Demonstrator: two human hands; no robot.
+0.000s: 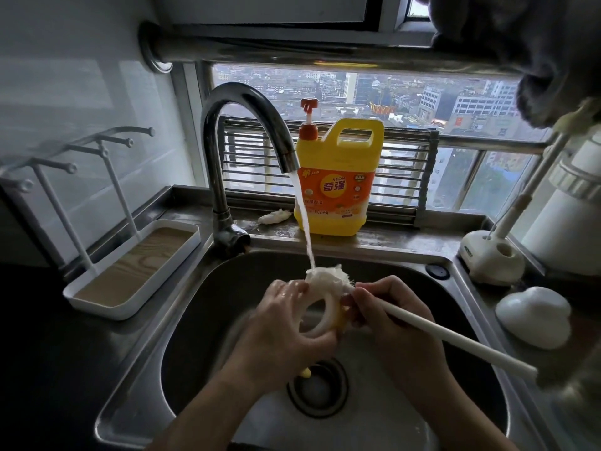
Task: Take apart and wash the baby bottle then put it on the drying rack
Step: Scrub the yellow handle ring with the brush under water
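Two-handed: curled left grip (pixel 286 323) round collar ring (pixel 320 317), pinched brush handle (pixel 439 333) in right grip (pixel 390 307). Angled handle rightward away from ring, bristles (pixel 343 277) against teat (pixel 317 278), under tap stream (pixel 304 222).

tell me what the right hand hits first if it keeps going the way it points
Probably the white bottle ring that the left hand grips, just ahead of the right hand and its brush under the water stream; depth is hard to judge.
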